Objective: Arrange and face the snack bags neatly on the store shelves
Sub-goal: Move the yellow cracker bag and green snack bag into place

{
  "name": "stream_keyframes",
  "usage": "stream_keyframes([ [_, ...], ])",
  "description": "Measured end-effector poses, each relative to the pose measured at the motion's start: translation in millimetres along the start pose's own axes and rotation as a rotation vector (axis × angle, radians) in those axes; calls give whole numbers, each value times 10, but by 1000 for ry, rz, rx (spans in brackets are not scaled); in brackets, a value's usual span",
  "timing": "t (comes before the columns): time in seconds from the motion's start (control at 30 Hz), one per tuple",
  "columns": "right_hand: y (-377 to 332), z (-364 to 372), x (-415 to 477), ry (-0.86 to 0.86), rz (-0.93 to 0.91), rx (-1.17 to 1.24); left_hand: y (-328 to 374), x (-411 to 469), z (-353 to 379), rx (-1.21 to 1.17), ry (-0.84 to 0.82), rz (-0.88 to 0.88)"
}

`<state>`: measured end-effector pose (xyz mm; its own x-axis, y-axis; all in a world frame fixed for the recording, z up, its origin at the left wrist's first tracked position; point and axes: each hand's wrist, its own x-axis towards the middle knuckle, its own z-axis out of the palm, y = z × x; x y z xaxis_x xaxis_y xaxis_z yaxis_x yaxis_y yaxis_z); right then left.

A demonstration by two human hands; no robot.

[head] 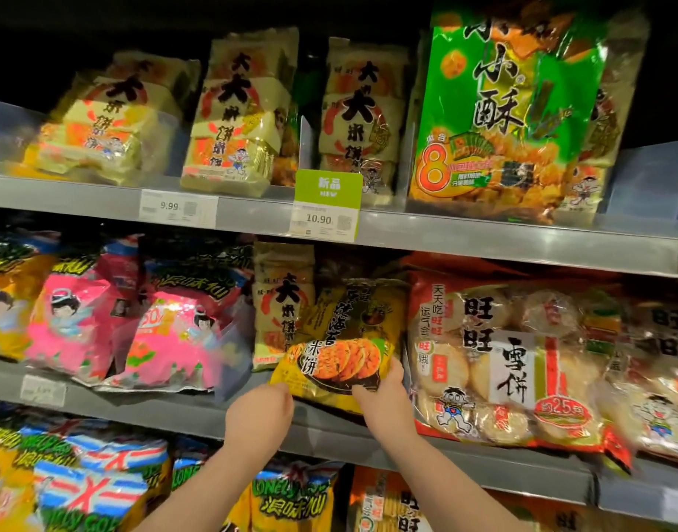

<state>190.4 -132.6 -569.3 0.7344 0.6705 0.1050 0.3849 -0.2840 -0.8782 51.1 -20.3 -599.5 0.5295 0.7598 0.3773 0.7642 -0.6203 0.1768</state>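
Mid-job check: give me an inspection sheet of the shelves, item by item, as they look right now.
Surface: grey metal middle shelf, stocked along its length.
Job's things: yellow rice cracker bag tilted at the middle shelf front; pink bags to its left slumped and leaning; green bag upright on the top shelf.
Clutter: nothing seen.
Grippers: left hand at the yellow bag's lower left corner; right hand gripping its lower right edge.
Cables: nothing seen.
Surroundings: price tags on the top shelf edge; clear dividers between products.

Single head view, close, facing forward and slightly upward at store shelves [483, 240]
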Motion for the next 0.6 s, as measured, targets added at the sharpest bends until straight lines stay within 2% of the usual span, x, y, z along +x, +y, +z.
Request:
stream_keyframes([
  [0.07, -26, 13, 71, 24, 59, 164, 8, 12, 6, -15, 5, 6],
  [0.13, -98, 28, 152, -19, 157, 385, -18, 24, -22, -20, 35, 11],
  [0.2, -148, 51, 223, -80, 225, 509, -53, 27, -43, -4, 20, 20],
  [0.3, -139, 78, 288, -73, 229, 552, -84, 16, -85, -2, -23, 22],
  [0.6, 21, -86, 198, -154, 154, 770, -59, -29, -269, -181, 129, -42],
])
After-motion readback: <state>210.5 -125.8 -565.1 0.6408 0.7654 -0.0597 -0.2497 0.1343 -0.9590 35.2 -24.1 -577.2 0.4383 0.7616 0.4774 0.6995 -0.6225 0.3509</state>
